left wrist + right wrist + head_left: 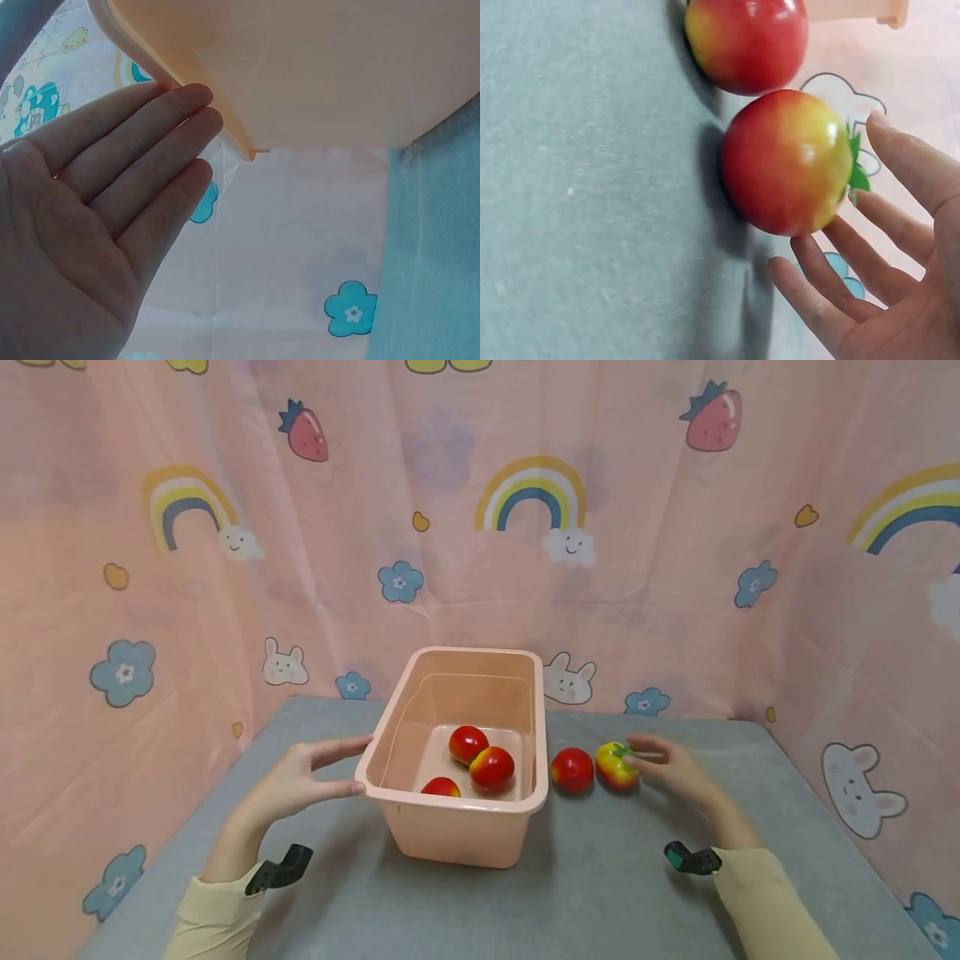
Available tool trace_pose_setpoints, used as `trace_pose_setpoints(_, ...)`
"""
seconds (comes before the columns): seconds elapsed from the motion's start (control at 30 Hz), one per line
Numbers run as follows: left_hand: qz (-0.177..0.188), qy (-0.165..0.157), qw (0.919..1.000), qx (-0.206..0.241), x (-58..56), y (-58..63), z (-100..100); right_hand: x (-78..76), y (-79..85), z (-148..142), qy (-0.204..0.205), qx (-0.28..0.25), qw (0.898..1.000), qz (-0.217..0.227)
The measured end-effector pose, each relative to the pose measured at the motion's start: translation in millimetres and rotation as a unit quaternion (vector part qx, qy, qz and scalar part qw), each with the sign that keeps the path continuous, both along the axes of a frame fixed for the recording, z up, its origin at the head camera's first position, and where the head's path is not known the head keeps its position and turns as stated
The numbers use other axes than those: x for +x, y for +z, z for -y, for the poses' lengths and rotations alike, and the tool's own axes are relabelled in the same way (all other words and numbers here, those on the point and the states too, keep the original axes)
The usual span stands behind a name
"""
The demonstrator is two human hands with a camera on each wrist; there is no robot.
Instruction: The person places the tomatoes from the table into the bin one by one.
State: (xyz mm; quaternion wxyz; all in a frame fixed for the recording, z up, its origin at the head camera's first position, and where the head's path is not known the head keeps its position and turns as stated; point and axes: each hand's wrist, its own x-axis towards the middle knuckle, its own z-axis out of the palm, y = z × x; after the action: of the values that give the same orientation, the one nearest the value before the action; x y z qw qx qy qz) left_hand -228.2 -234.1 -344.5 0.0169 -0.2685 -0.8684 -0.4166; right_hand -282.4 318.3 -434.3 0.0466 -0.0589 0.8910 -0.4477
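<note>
A peach-coloured plastic bin [457, 831] stands on the table with three red tomatoes visible inside, one of them [492, 769] beside another at the middle. My left hand [296, 781] is at the bin's left rim, its fingers straight and the tips at the edge; in the left wrist view the palm faces the camera. To the bin's right lie a red tomato [572, 771] and a red-and-yellow tomato [787, 161] with a green leafy top. My right hand [671, 768] is at the yellowish one, fingers spread and loosely bent, the fingertips close to or touching its side.
The grey table [600, 893] reaches back to a pink patterned curtain [345, 527], which also hangs at both sides. The two outside tomatoes lie close together, the red one near the bin's right wall.
</note>
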Motion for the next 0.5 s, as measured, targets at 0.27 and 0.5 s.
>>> trace_pose_setpoints(0.27, -0.003, 0.005, 0.9999, -0.009, 0.2, 0.4, -0.3, -3.6, -10.9, 3.3, -0.012, -0.017, 0.999, 0.026)
trace_pose_setpoints(0.5, 0.002, 0.003, 1.0, -0.003, 0.7, 1.3, -1.1, -2.8, -11.8, 8.1, -0.005, 0.004, 1.0, 0.006)
